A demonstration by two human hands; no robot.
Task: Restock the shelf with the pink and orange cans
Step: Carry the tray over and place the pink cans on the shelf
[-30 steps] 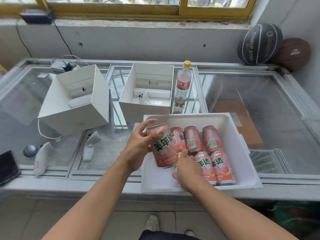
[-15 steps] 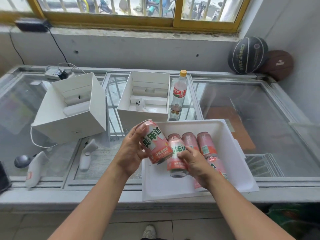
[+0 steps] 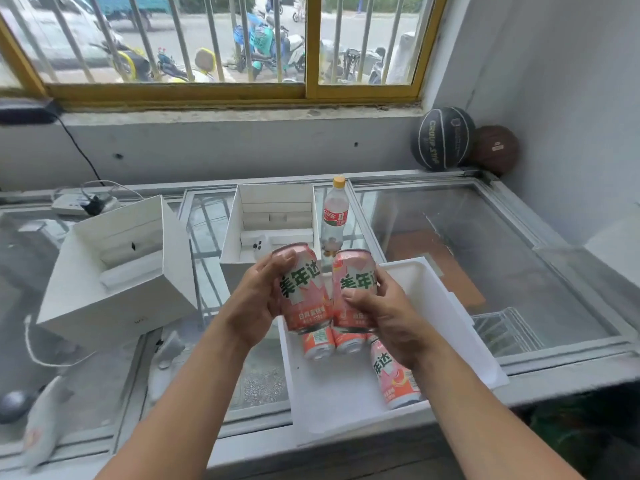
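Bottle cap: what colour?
Yellow. The cap tops a clear bottle with a red label; the head view shows it best.

You can read 美年达 on the left can (image 3: 304,296) and right can (image 3: 353,271). The ball (image 3: 441,138) says GROUP STAR; the bottle (image 3: 335,216) label is blurred.

Mid-frame, the left can (image 3: 304,289) and right can (image 3: 353,282) are pink fading to orange, with green lettering on a white splash. The tray (image 3: 462,320) at lower right is plain white, same as the left box (image 3: 114,271) and middle box (image 3: 273,216). The bottle (image 3: 335,216) has a red label and a yellow cap. Upper right there's a black ball (image 3: 442,138) and a brown ball (image 3: 497,150). The window frame (image 3: 180,91) is yellow.
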